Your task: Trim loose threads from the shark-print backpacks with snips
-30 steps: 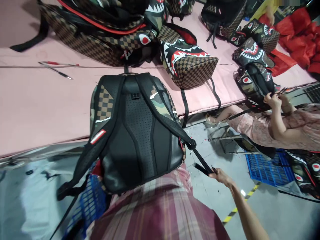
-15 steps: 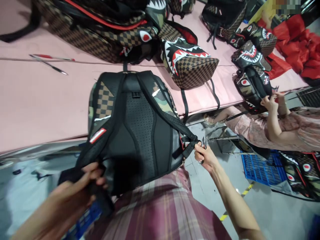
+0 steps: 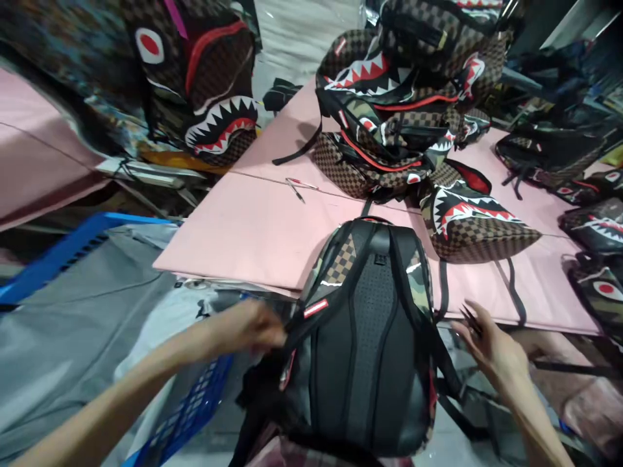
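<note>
A backpack (image 3: 372, 337) stands against the pink table's front edge, its padded black back panel and shoulder straps facing me. Checkered and camouflage patches show near its top. My left hand (image 3: 256, 327), smeared by motion, is beside the left shoulder strap (image 3: 304, 318); whether its fingers touch the strap I cannot tell. To the right of the backpack, my right hand (image 3: 489, 340) is raised and apart from the straps. Small scissors (image 3: 471, 320) are held in it, dark blades pointing up and left. The right strap (image 3: 445, 360) hangs loose below that hand.
Several shark-mouth backpacks are piled on the pink table (image 3: 233, 233), one checkered bag (image 3: 481, 220) close behind mine. Two pens (image 3: 296, 187) lie on the tabletop. A blue crate (image 3: 202, 395) with grey cloth is at lower left. A person's arm shows at far right.
My view has swung left and up. My right hand has released the right strap's end and lifted away with the scissors. My left hand has moved up beside the left strap.
</note>
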A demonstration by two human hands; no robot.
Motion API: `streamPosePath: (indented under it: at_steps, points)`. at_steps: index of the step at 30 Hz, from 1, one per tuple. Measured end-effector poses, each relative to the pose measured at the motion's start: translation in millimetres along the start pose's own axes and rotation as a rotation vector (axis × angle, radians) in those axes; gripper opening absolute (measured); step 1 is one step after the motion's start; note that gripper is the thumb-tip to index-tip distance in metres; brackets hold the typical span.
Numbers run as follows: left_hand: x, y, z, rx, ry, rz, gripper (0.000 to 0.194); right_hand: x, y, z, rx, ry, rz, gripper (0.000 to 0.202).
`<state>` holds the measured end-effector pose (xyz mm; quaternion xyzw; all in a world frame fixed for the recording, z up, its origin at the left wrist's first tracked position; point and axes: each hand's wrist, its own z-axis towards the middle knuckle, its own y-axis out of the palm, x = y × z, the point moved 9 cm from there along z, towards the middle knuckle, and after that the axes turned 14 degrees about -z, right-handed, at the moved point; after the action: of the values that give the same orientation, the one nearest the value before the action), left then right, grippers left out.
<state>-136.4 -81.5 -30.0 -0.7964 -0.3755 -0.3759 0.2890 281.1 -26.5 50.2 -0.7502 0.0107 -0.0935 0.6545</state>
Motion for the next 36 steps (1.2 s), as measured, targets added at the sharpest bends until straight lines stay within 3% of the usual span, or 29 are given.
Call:
streamPosePath:
  at_steps: [2,5,8,11,19,29,36]
  points:
    - [29.6,-54.9,42.2,0.335,0.164,-0.059,0.032,-72.3,-29.2,25.5,0.072,-0.155,0.07,0.058]
    - [63.2,-96.4,105.9,0.633,0.35,-0.129,0.036,-180.5,-58.8,63.0,0.158,-0.4,0.167,0.04]
    - [75.9,-106.9,158.3,0.684,0.406,-0.168,0.041,-247.8,-73.6,101.7,0.247,-0.48,0.079,0.031]
    - [82.3,-111.1,182.7,0.651,0.474,-0.162,0.034,-285.9,-68.9,126.8,0.204,-0.561,-0.076,0.03]
    - [94.6,-117.6,193.6,0.594,0.496,-0.068,0.018,-307.2,-65.9,143.5,0.188,-0.525,-0.293,0.03]
    - [83.8,-107.3,196.6,0.657,0.34,-0.061,0.02,-329.0,-77.3,133.6,0.25,-0.612,-0.369,0.026]
    - [96.8,-104.1,182.5,0.729,0.362,0.034,0.019,-339.7,-74.9,127.3,0.26,-0.665,-0.377,0.024]
